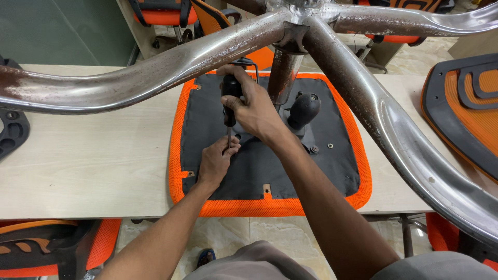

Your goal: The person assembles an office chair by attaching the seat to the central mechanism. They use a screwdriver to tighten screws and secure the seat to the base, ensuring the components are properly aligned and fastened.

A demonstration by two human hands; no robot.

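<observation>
An upturned chair seat point(270, 207), orange mesh at the rim with a dark underside, lies on a pale wooden table point(93, 161). Its rusty chrome star base point(155, 72) rises toward me on a central column point(282, 75). My right hand point(251, 106) grips the black handle of a screwdriver point(230, 101) held upright, tip down on the seat's underside. My left hand point(218, 158) pinches the screwdriver's shaft near the tip, fingers resting on the dark underside. A black lever knob point(303, 109) sticks up just right of my right hand.
Another orange and black seat part point(467, 114) lies at the table's right end. A black plastic piece point(13, 132) sits at the left edge. Orange chairs stand behind the table point(166, 13) and below its front left point(52, 249). Chrome legs cross the upper view and the right side.
</observation>
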